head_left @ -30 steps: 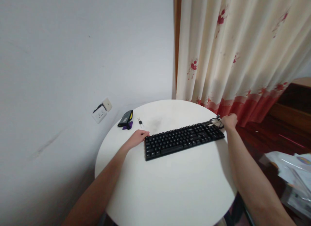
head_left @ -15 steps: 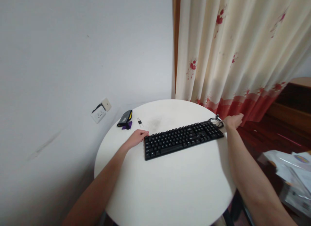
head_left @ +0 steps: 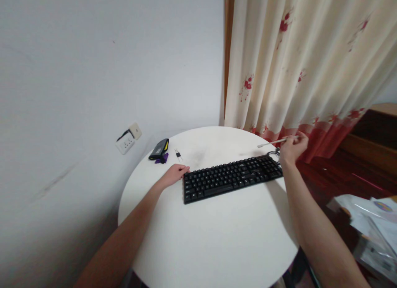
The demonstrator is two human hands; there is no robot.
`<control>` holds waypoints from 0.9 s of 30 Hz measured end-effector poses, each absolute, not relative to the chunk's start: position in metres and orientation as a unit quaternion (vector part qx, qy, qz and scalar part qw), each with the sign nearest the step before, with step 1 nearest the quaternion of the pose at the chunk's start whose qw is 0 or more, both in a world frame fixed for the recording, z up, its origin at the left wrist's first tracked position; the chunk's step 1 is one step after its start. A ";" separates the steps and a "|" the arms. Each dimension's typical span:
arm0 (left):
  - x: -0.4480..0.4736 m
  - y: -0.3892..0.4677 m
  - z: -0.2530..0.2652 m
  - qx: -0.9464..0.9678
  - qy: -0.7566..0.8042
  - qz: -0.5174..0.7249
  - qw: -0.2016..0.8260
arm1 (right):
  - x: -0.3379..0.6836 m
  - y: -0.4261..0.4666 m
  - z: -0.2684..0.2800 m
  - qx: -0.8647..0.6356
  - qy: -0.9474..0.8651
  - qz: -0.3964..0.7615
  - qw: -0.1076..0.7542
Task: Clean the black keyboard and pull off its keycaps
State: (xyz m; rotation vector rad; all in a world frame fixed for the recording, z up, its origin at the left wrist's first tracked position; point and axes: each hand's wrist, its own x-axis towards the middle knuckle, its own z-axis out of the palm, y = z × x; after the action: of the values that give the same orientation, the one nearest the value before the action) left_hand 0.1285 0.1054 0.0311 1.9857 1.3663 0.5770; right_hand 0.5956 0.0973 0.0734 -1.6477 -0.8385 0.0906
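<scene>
A black keyboard (head_left: 229,178) lies at a slight slant on the round white table (head_left: 217,234). My left hand (head_left: 174,174) rests at its upper left corner, fingers closed on the edge. Above the keyboard's right end, my right hand (head_left: 293,149) pinches a thin white cotton swab (head_left: 273,143). The swab points left, its tip held in the air over the far right of the table. Partly behind my right hand, the keyboard's coiled cable (head_left: 273,153) sits at the upper right corner.
A dark grey and yellow case (head_left: 159,149) with a purple piece (head_left: 161,158) lies at the table's far left, near a small black clip-like item (head_left: 178,155). The wall has a socket (head_left: 125,142). A curtain (head_left: 273,73) hangs behind; plastic-wrapped packages (head_left: 369,217) are at right.
My right hand has risen and turned inward from beside the keyboard's right end. The swab now shows clearly, pointing left. My left hand stays at the keyboard's corner.
</scene>
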 end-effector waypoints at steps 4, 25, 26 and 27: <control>0.129 0.105 0.031 0.757 0.522 0.222 0.324 | 0.544 0.101 0.077 -0.532 -0.365 0.101 0.757; 0.129 0.104 0.028 0.768 0.511 0.243 0.300 | 0.358 0.031 0.035 -0.363 -0.554 0.465 0.588; 0.129 0.104 0.028 0.768 0.510 0.244 0.301 | 0.357 0.031 0.033 -0.363 -0.554 0.464 0.589; 0.129 0.104 0.028 0.768 0.509 0.244 0.303 | 0.356 0.032 0.032 -0.362 -0.554 0.464 0.588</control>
State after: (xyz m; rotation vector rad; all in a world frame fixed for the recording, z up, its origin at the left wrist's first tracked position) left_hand 0.1293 0.1037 0.0284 2.0353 1.3478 0.6468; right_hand 0.3562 0.0319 0.0324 -0.8440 -1.2900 1.0817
